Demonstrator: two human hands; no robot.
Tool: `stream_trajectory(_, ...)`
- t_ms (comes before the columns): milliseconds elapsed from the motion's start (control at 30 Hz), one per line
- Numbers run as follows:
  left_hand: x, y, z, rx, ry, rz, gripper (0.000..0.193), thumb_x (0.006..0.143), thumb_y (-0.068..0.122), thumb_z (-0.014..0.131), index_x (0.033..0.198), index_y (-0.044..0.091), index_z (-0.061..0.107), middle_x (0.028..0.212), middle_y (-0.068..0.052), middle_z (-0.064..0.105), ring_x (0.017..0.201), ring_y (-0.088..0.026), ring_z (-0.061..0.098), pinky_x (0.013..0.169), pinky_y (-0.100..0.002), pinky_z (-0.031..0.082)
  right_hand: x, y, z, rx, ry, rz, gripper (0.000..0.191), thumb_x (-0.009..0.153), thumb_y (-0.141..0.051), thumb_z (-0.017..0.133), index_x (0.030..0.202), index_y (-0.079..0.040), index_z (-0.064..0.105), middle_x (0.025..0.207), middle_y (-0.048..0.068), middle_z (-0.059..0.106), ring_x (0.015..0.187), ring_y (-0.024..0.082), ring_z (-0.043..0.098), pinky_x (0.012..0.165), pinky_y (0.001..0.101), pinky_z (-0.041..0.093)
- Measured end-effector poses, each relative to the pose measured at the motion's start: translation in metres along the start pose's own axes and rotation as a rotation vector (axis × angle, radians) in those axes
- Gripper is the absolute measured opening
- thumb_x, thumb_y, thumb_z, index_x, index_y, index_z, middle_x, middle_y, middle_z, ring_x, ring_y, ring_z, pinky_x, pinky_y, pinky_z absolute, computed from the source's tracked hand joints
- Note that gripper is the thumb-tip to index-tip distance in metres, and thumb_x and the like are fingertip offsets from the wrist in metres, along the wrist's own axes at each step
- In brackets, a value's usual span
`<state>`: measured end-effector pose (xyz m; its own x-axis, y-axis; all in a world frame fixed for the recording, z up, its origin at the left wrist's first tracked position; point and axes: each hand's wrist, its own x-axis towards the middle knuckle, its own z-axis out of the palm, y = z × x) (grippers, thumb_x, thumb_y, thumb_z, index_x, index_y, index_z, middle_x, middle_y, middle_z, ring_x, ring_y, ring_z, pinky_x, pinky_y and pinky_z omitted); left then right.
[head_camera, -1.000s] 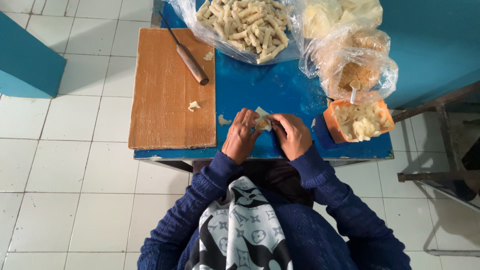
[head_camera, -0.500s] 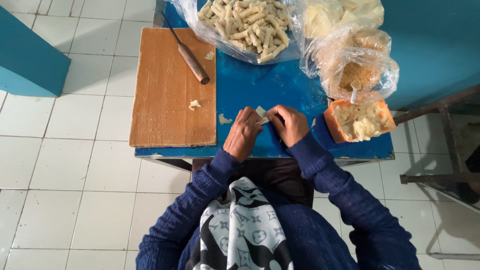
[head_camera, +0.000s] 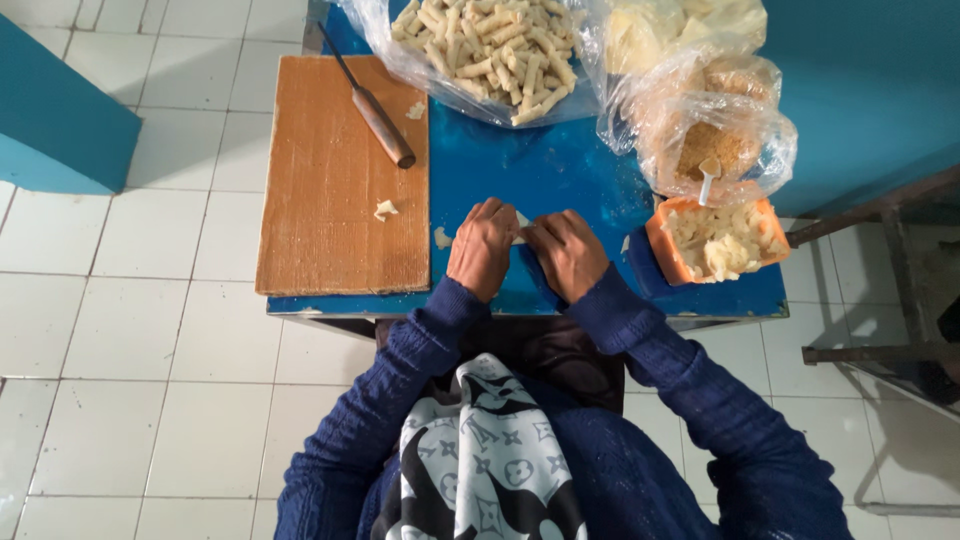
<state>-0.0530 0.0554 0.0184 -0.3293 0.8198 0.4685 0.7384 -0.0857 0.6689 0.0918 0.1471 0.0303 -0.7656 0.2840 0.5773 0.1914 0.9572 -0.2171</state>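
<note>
My left hand (head_camera: 483, 247) and my right hand (head_camera: 567, 250) meet over the blue table (head_camera: 520, 170), both gripping a small pale piece of dough wrapper (head_camera: 521, 220) between the fingertips. Most of the wrapper is hidden under the fingers. An orange container (head_camera: 722, 240) of pale filling sits just right of my right hand. A clear bag of rolled pale sticks (head_camera: 495, 45) lies at the far side of the table.
A wooden cutting board (head_camera: 340, 180) lies on the table's left, with a brown-handled knife (head_camera: 370, 100) and dough scraps (head_camera: 385, 209) on it. Plastic bags (head_camera: 715, 135) with a spoon stand at the right. White tiled floor surrounds; a metal frame (head_camera: 890, 280) is at the right.
Both hands stay together on the wrapper, with the fingers shifting slightly and pressing it lower toward the table. Nothing else has moved.
</note>
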Motion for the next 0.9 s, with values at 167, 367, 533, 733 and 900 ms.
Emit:
stream_trajectory(167, -0.007, 0.002, -0.004, -0.001, -0.051, 0.034, 0.005, 0.089, -0.005, 0.058, 0.089, 0.000, 0.055, 0.100, -0.017, 0.052, 0.095, -0.037, 0.059, 0.076, -0.047, 0.048, 0.001, 0.005, 0.001, -0.017, -0.019, -0.071, 0.015, 0.085, -0.007, 0.072, 0.101, -0.006, 0.071, 0.102, 0.008, 0.067, 0.096, 0.027, 0.063, 0.084, 0.0386, 0.055)
stream_trajectory(367, -0.004, -0.005, -0.011, -0.168, -0.072, 0.069, 0.010, 0.086, -0.005, 0.064, 0.090, -0.001, 0.055, 0.101, -0.017, 0.050, 0.091, -0.040, 0.059, 0.074, -0.047, 0.049, 0.008, 0.007, -0.001, 0.101, -0.011, 0.018, 0.011, 0.090, -0.013, 0.076, 0.097, -0.006, 0.071, 0.096, 0.008, 0.068, 0.091, 0.028, 0.064, 0.078, 0.0386, 0.053)
stream_trajectory(533, 0.007, -0.010, -0.012, -0.164, -0.084, 0.059, 0.012, 0.087, -0.008, 0.065, 0.090, 0.001, 0.057, 0.102, -0.017, 0.052, 0.088, -0.039, 0.060, 0.072, -0.046, 0.049, 0.007, 0.004, -0.004, 0.088, -0.021, -0.051, 0.013, 0.086, -0.014, 0.078, 0.094, -0.006, 0.070, 0.094, 0.008, 0.069, 0.088, 0.027, 0.063, 0.078, 0.0388, 0.053)
stream_trajectory(733, -0.004, -0.001, -0.021, -0.203, -0.054, 0.089, 0.023, 0.081, -0.005, 0.069, 0.099, 0.000, 0.056, 0.103, -0.016, 0.051, 0.090, -0.040, 0.060, 0.072, -0.045, 0.049, 0.016, 0.010, -0.001, 0.190, -0.024, 0.049, 0.008, 0.090, -0.013, 0.075, 0.093, -0.007, 0.070, 0.096, 0.008, 0.068, 0.095, 0.030, 0.064, 0.082, 0.0404, 0.053)
stream_trajectory(900, -0.004, 0.000, -0.015, -0.183, -0.053, 0.065, 0.016, 0.090, -0.004, 0.070, 0.097, -0.001, 0.056, 0.105, -0.017, 0.047, 0.088, -0.038, 0.059, 0.073, -0.045, 0.049, 0.025, 0.016, -0.003, 0.268, -0.198, 0.268, 0.013, 0.086, -0.020, 0.078, 0.090, -0.008, 0.074, 0.089, 0.008, 0.068, 0.089, 0.029, 0.065, 0.076, 0.0404, 0.053)
